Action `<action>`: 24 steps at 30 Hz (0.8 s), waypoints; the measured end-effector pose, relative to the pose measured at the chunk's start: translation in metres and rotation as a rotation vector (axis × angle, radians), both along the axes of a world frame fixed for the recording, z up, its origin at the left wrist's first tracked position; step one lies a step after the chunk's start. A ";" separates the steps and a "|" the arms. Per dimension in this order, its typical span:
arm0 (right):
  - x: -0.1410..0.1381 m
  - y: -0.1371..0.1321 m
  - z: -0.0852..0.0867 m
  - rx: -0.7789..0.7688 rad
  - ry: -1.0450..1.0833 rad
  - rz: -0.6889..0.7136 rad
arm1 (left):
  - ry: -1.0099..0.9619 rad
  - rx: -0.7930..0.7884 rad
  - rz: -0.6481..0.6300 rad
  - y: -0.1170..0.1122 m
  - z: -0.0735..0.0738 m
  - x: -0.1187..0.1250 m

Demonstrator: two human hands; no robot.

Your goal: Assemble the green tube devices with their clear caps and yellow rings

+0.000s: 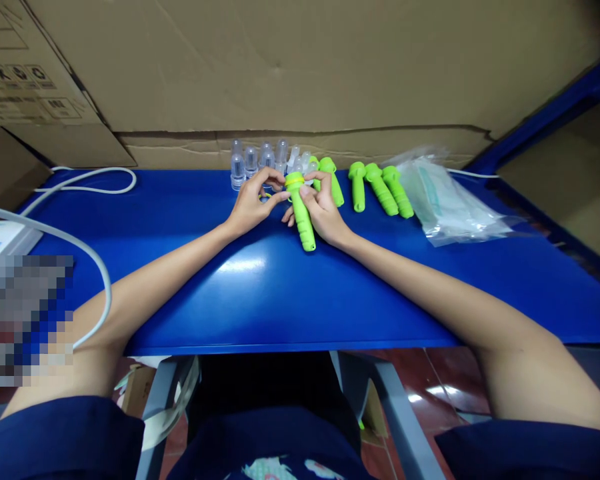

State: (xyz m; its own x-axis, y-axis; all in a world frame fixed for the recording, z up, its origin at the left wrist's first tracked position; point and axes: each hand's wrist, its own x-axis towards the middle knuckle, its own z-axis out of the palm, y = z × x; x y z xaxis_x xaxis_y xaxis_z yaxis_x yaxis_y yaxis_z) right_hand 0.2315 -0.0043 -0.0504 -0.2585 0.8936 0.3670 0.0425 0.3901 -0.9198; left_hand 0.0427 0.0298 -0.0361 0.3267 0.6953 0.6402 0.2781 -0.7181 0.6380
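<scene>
My right hand (326,208) is wrapped round a lime-green, flashlight-shaped piece (304,223) with a ribbed handle. The piece slants toward me, its wide head away from me and a small hole at the near end. My left hand (257,202) is closed at the wide head, with thumb and fingers on its left rim. A small yellow-green loop shows by the left fingertips. Just behind the hands stand several clear plastic tubes (238,172) with domed tops. To the right, more lime-green flashlight-shaped pieces (380,190) lie on the blue table (260,287).
A clear plastic bag (445,200) with pale green-white contents lies at the right. Cardboard (300,67) walls the back of the table. At the left are a white power strip (5,240) and a white cable (103,267) that loops over my left forearm.
</scene>
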 end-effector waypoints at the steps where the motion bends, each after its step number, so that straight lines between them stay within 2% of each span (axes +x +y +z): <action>1: 0.000 0.000 0.000 -0.013 -0.004 0.006 | 0.000 0.003 0.003 0.000 0.000 0.000; 5: 0.000 -0.001 0.001 -0.045 -0.050 0.020 | -0.012 0.025 0.005 0.002 0.000 -0.001; 17: 0.003 0.005 -0.005 -0.001 -0.063 0.010 | 0.017 0.087 -0.032 0.003 -0.003 -0.002; 24: 0.000 -0.003 0.005 0.015 -0.036 0.005 | 0.020 0.152 -0.019 0.003 -0.003 -0.001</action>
